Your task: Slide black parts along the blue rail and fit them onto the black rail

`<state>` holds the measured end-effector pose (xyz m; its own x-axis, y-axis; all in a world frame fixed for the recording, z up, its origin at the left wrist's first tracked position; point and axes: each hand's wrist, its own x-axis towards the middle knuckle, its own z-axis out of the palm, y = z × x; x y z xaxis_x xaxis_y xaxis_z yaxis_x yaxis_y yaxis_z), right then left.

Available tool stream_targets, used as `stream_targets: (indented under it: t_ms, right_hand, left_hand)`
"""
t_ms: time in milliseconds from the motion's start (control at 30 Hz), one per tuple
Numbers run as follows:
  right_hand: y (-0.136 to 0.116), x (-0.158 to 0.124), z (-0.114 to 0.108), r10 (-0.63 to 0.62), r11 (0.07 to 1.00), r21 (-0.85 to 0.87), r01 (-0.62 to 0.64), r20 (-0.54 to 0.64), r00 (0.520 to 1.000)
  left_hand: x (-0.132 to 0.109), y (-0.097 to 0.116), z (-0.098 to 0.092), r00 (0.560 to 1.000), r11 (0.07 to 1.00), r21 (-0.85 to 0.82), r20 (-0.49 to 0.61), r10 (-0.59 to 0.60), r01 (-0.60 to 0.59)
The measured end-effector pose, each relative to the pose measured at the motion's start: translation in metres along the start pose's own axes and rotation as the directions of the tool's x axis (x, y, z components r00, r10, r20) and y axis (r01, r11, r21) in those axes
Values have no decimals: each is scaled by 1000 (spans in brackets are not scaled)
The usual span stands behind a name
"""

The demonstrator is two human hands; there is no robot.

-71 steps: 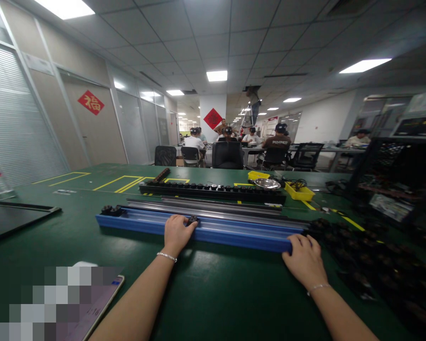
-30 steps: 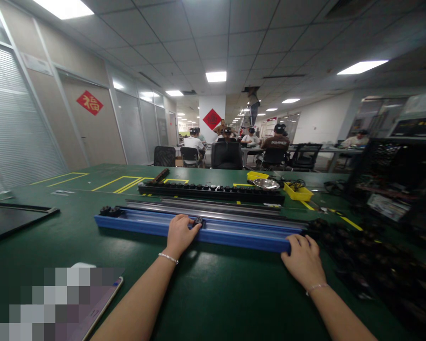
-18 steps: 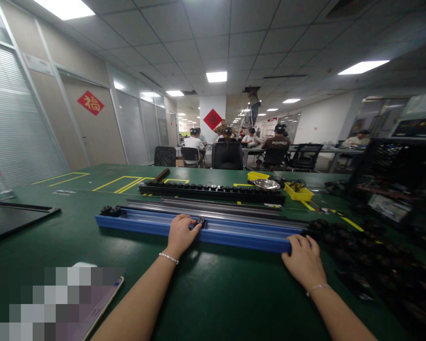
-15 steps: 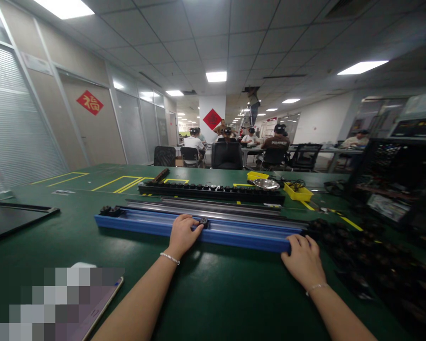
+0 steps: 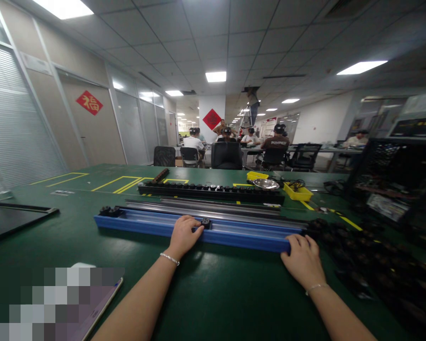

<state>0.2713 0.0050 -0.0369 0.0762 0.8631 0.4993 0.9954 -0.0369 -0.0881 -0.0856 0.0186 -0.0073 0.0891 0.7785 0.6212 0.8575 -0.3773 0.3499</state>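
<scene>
On the table [image 5: 216,293], the right hand [image 5: 303,261], fingers apart, braces the end of the blue rail [image 5: 241,236]; the left hand [image 5: 183,235], fingers together, touches a small black part [image 5: 206,222], perhaps gripping it.

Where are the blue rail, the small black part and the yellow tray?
blue rail [image 5: 241,239]: head view, front face.
black part [image 5: 206,222]: head view, top.
yellow tray [image 5: 300,194]: head view, near wall.

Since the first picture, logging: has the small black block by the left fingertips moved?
Yes, the small black block slid right along the long blue rail.
</scene>
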Motion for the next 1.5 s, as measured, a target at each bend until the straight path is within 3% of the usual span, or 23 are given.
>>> stream_targets:
  t_ms: [700,1267,1500]
  right_hand:
    - [0,0,-2,5,1000,20,-6,40,999]
    - [0,-1,0,2,1000,11,-2,-3,1000]
    - [-1,-1,-2,5,1000,11,-6,20,1000]
  left_hand:
    - [0,1,0,999,999,-6,37,34,-34]
    - [-2,10,6,996,998,-37,71,59,-56]
    - [-2,12,4,990,998,-41,128,57,-53]
